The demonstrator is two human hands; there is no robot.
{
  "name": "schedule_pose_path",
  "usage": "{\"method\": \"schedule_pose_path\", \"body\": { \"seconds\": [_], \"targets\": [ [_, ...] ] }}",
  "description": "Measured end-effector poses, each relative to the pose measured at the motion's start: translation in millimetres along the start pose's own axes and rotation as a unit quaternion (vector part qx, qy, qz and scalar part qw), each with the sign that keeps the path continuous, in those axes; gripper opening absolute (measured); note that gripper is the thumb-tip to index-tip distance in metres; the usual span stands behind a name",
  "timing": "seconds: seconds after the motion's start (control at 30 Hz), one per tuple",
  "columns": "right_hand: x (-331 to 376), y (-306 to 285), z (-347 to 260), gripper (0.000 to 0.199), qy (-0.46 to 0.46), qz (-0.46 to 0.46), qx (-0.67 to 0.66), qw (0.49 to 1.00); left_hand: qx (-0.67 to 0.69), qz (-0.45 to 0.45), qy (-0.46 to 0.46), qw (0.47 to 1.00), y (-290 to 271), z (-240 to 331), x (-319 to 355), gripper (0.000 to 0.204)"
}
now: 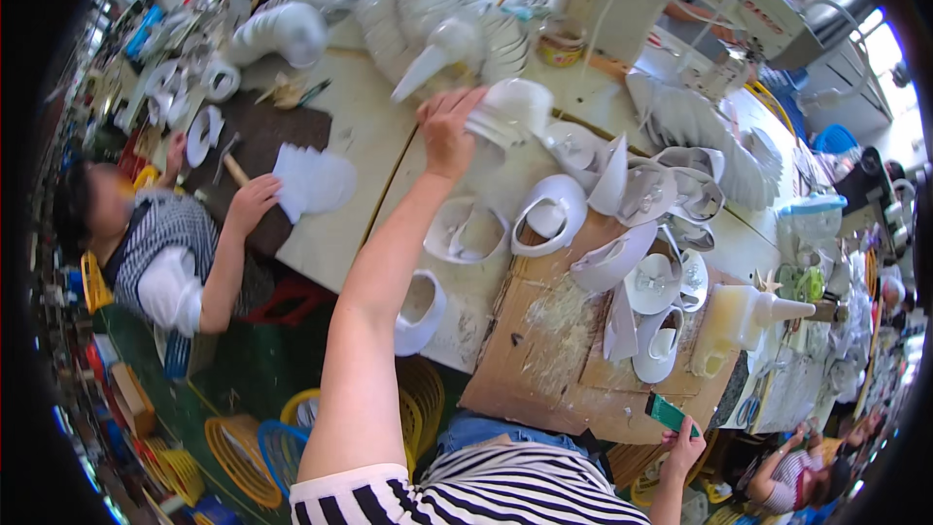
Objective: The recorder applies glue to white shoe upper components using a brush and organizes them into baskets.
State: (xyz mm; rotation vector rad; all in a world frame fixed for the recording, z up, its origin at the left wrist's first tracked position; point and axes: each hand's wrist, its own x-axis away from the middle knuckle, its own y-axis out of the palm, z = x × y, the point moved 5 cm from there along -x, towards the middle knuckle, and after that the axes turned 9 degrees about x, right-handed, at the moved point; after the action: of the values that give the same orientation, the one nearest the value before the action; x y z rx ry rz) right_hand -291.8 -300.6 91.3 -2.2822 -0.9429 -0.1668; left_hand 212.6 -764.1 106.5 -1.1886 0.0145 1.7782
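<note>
My left arm reaches across to the far side of the table. There my left hand has its fingers closed on the edge of a stack of white curved pieces, shaped like shoe uppers. Near the front edge, my right hand grips a small flat green spreader with a dark end. Between my hands, several white rounded pieces with openings, such as this one, lie on the table and on a stained cardboard sheet. A squeeze bottle of yellowish liquid lies at the sheet's right.
At the left, another person sits holding white sheets beside a hammer. More white stacks fill the back right, near a sewing machine. A round tin stands behind. Yellow baskets are under the table.
</note>
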Motion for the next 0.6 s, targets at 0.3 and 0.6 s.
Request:
{"method": "schedule_pose_path", "body": {
  "seconds": [0.3, 0.6],
  "targets": [
    [-46, -28, -10, 0.023, -0.024, -0.098, 0.006, 0.995, 0.039, 0.205, -0.178, 0.962, -326, 102, 116, 0.037],
    [-113, -2, 40, 0.022, 0.059, -0.255, 0.012, 0.965, -0.051, 0.609, -0.433, 0.662, -574, 297, 501, 0.045]
  ]
}}
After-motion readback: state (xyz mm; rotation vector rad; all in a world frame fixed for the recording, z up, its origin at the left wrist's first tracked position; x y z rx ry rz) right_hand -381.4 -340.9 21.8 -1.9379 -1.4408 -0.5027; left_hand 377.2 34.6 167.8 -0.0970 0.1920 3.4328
